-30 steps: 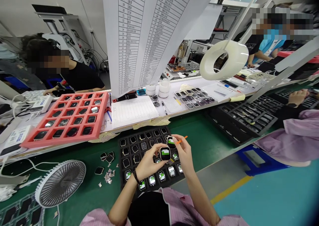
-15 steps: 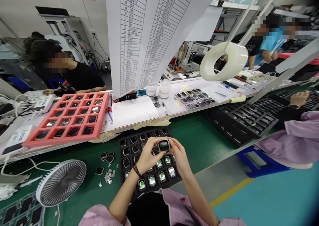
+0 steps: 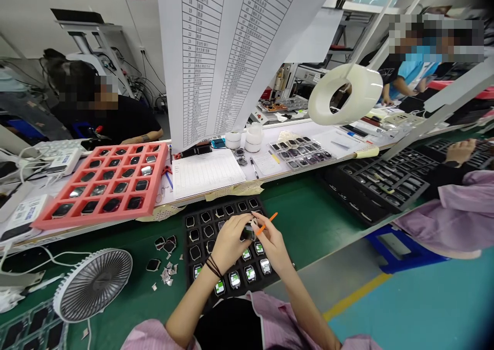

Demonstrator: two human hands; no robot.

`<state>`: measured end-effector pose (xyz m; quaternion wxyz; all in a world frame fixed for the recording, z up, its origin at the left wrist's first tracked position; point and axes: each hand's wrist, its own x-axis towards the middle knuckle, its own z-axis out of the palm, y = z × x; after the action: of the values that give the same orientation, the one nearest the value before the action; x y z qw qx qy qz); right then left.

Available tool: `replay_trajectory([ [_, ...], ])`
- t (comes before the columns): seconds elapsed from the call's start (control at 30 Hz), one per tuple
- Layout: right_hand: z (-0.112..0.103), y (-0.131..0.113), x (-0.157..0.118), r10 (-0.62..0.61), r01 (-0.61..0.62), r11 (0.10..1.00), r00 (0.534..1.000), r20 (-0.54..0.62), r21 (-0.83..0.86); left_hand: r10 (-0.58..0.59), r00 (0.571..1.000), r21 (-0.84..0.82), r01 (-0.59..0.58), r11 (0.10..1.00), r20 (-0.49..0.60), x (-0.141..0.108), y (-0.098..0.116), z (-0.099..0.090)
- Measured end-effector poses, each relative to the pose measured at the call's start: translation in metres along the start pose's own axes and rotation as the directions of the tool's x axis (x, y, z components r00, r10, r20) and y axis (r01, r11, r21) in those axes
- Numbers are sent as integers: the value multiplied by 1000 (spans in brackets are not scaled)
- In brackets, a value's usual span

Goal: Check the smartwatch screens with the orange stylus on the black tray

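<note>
My left hand [image 3: 230, 241] is closed around a smartwatch body [image 3: 248, 231], held tilted above a black foam tray [image 3: 187, 275]. Between the fingers of my right hand [image 3: 275, 242] is a thin orange tool [image 3: 272, 220], slanting up to the right. The right fingertips meet the watch's upper edge; whether the tool's tip touches it is hidden. Several watch bodies sit in the tray's pockets below. In the nearer rows, watches such as this one [image 3: 234, 279] have lit green-and-white screens, while the farther ones look dark.
Left of the tray lie loose dark watch parts [image 3: 170, 244] and small silvery scraps [image 3: 169, 273], beside a white fan [image 3: 94, 285]. A pink foam tray [image 3: 104, 216] of watches rests on the shelf. Above hang printed sheets [image 3: 231, 56] and a tape roll [image 3: 314, 103]. A co-worker's hand [image 3: 461, 152] is at right.
The watch has tilted, so its face now shows less. My right hand has turned, bringing more of the orange tool into sight beside the watch.
</note>
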<state>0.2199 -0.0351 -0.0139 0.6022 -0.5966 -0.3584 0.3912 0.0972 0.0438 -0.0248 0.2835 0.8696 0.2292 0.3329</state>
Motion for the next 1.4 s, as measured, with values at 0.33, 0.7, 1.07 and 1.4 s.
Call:
replay_trajectory([
  [0.33, -16, -2, 8, 178, -303, 897, 915, 363, 323, -1, 997, -157, -11, 988, -73, -1, 6, -10],
  [0.7, -11, -1, 7, 152, -309, 879, 903, 401, 362, 18, 997, -189, -33, 981, -79, -2, 8, -11],
  [1.07, -3, -2, 4, 166, -263, 907, 940, 297, 327, -2, 997, -215, -16, 977, -80, -3, 8, -11],
  [1.4, -5, -2, 4, -36, 38, 991, 999, -15, 128, -72, 977, -285, 13, 959, -199, -6, 8, -11],
])
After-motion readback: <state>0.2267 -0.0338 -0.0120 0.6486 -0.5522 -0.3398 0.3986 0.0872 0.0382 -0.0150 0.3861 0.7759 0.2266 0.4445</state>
